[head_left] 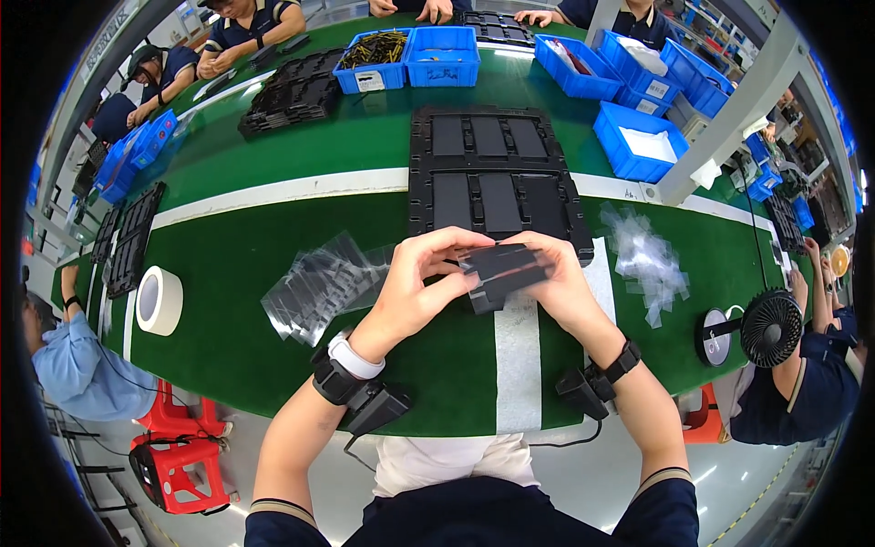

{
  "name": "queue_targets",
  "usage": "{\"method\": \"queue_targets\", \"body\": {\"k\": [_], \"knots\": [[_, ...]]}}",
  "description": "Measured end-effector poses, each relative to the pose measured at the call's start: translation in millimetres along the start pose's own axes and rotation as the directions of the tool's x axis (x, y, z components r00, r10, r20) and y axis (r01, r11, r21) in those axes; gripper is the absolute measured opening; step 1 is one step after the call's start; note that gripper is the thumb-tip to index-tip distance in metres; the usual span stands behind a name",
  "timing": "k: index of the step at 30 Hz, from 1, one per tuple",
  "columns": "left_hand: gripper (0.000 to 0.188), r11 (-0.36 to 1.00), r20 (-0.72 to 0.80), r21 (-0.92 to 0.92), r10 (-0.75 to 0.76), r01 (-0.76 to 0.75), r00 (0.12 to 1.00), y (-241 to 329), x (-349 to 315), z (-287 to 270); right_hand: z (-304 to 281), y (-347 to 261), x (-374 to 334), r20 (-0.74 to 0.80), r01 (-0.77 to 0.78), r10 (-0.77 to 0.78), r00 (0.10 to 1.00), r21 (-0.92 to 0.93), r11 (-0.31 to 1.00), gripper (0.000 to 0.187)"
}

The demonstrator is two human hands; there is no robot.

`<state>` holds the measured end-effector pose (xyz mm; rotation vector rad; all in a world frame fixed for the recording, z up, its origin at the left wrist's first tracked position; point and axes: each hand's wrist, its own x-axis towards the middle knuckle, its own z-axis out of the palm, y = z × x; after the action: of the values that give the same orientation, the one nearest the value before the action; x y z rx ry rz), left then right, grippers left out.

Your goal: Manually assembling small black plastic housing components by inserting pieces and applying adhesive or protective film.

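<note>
In front of my chest, above the green worktop, both hands hold one black flat rectangular part (499,273), tilted. A shiny, see-through layer seems to lie over part of it, blurred by motion. My left hand (412,294) pinches its left side between thumb and fingers. On the right side, my right hand (567,290) closes its fingers round the edge. Just beyond lies a black compartment tray (418,196) holding several dark flat pieces. Clear film strips (319,290) are piled left of my left hand, and small clear film pieces (645,260) lie scattered to the right.
A roll of white tape (159,301) stands at left. A small black fan (771,328) is at right. Farther back are stacked black trays (290,91) and blue bins (442,56), one filled with dark and yellow slim parts. A grey post (738,109) rises at right. Co-workers sit around.
</note>
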<state>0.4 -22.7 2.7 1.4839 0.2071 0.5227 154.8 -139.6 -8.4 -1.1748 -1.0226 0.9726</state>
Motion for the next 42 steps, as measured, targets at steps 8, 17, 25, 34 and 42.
{"method": "queue_targets", "body": {"k": [8,17,25,34,42], "knots": [[0.033,0.991,0.031,0.111,0.075,-0.078,0.997,-6.0,2.4,-0.8,-2.2,-0.8,0.1,0.049,0.036,-0.036,0.998,0.003,0.999,0.029],[0.014,0.992,-0.139,0.100,0.089,-0.075,0.986,-9.8,4.2,4.8,2.3,5.2,1.0,-0.064,-0.025,0.031,0.997,0.097,0.995,0.021],[0.020,0.998,-0.166,0.056,0.017,-0.008,0.986,-7.4,3.3,5.6,2.3,-1.8,-2.9,-0.120,0.059,-0.044,0.992,0.125,0.990,0.015],[0.021,0.970,-0.260,0.224,0.154,-0.095,0.953,-9.8,-0.6,13.5,12.1,-2.4,-8.0,-0.247,0.261,-0.305,0.920,-0.195,0.946,0.010],[0.021,0.988,-0.228,0.130,0.114,-0.085,0.967,1.1,-3.2,13.1,0.0,-6.5,-8.3,-0.177,0.112,-0.093,0.980,0.101,0.989,0.007]]}}
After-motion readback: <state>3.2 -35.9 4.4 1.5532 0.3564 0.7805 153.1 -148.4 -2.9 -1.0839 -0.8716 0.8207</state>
